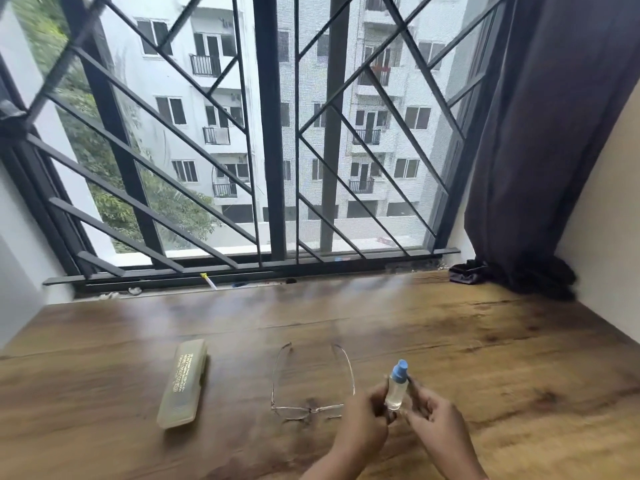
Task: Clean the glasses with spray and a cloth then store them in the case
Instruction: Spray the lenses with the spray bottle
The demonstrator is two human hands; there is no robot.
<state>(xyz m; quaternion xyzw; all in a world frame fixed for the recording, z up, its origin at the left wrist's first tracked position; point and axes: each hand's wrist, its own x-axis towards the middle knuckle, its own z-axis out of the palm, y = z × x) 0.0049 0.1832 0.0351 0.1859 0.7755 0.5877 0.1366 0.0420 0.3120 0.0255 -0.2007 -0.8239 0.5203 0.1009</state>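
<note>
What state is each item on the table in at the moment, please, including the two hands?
Spray bottle: upright, blue top on, held between both hands.
Glasses: arms unfolded, lying on the table, untouched.
Case: shut, lying flat to the left of the glasses.
Left hand: fingers curled round the bottle.
Right hand: fingertips pinching the bottle.
Curtain: drawn aside to the right.

Both my hands were together, low in front of me

My forearms angled in toward each other from the bottom edge. My left hand (363, 426) and right hand (438, 424) sat close, knuckles up, fingers curled. Both pinched the small spray bottle (396, 389) upright between them, the left at its left side and the right at its lower right.
</note>
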